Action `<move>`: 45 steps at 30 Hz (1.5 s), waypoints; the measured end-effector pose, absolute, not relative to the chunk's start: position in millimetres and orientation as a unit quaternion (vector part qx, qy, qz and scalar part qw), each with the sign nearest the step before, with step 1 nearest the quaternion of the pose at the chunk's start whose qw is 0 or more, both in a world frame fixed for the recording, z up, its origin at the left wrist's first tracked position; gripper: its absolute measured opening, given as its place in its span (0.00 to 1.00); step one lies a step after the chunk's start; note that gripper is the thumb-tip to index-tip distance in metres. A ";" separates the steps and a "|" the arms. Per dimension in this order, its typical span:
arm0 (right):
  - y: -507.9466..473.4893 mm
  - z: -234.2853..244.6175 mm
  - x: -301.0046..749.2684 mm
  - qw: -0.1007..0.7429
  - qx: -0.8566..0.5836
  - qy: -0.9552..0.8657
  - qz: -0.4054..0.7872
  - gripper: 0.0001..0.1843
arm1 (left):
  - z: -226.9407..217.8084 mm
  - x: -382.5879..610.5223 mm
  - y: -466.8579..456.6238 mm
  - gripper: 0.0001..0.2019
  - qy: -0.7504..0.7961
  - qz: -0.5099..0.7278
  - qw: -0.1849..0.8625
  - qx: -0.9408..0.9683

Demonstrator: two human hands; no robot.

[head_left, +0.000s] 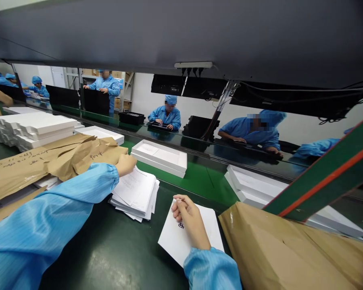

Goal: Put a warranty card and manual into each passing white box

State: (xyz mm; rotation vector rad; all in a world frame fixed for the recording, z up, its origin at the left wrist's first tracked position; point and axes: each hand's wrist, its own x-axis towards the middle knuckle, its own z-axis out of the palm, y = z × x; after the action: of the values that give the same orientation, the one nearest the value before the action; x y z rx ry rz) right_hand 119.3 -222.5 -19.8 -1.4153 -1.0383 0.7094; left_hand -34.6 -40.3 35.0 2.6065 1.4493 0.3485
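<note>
My left hand (126, 164), closed, is at the far edge of a loose stack of printed sheets (136, 191), beside a crumpled brown paper bag (87, 155) with handwriting. Its fingertips are turned away, so whatever they pinch is hidden. My right hand (189, 217) is over a white sheet or flat white stack (213, 223) with a dark handwritten mark. Its fingers are curled in and the thumb lies against them, with nothing visible between. Both arms wear blue sleeves.
An open white box (160, 157) sits on the green conveyor (199, 185), and more white boxes (251, 185) lie right. White boxes (33, 125) are piled left. A brown paper package (269, 245) and a slanted green post (326, 177) flank my right. Co-workers in blue sit opposite; a shelf hangs overhead.
</note>
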 end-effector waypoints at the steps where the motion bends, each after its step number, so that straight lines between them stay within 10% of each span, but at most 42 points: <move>1: -222.5 -20.3 119.5 0.583 -0.607 -0.448 0.302 0.14 | 33.6 -34.4 -43.2 0.03 0.480 0.125 0.062 0.866; 12: -222.3 -20.1 118.2 0.603 -0.600 -0.432 0.301 0.16 | 59.0 -13.8 -56.0 0.12 0.473 0.297 0.075 0.826; 18: -224.0 -20.3 113.8 0.603 -0.592 -0.413 0.339 0.14 | 16.9 5.3 -88.7 0.12 0.298 0.441 0.388 0.752; 26: -235.1 -0.9 130.4 0.592 -0.633 -0.439 0.237 0.12 | -13.9 -1.4 -104.5 0.18 0.116 0.285 0.758 0.576; 36: -260.4 20.7 73.3 0.022 -0.843 -0.537 0.019 0.22 | -27.0 5.1 -94.5 0.19 0.163 0.431 0.744 0.483; 41: -257.2 1.1 38.6 -0.065 -0.818 -0.571 -0.006 0.38 | -29.5 5.6 -94.7 0.20 0.158 0.431 0.747 0.482; 45: -260.8 0.1 50.3 -0.036 -0.810 -0.585 -0.018 0.19 | -27.8 5.1 -95.4 0.20 0.173 0.426 0.746 0.481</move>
State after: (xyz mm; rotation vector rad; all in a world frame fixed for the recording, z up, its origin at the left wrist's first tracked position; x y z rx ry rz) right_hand 50.3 -260.8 0.1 -2.6053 -1.8795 -0.0575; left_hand 5.1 -95.4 -27.8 1.0530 0.3787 0.9328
